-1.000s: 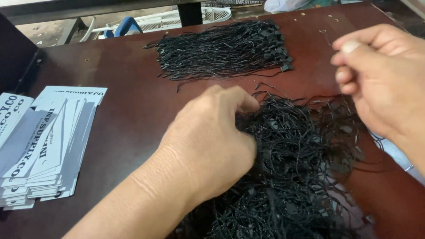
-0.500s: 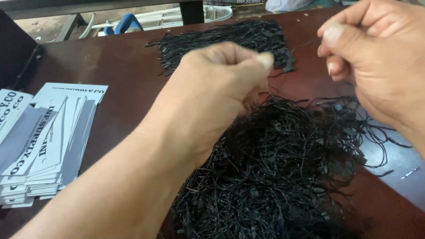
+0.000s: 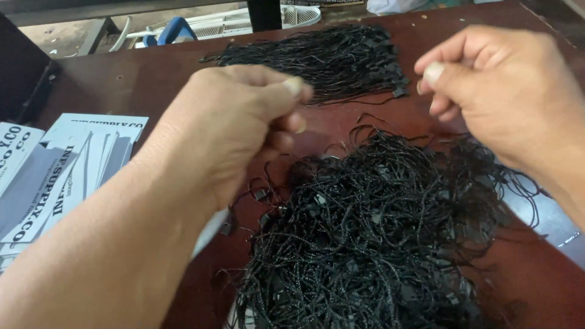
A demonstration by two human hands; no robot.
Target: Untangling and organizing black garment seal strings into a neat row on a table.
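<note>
the left hand (image 3: 234,125) is raised at about 10 o'clock from the tangled pile of black strings (image 3: 372,237), fingers curled shut with thumb and forefinger pinched; whether a string sits between them cannot be told. the right hand (image 3: 506,91) hovers at 1 o'clock of the pile, fingertips pinched the same way. a neat bundle of black strings (image 3: 323,58) lies at 12 o'clock on the brown table (image 3: 140,85). paper tags (image 3: 55,164) are stacked at 9 o'clock.
</note>
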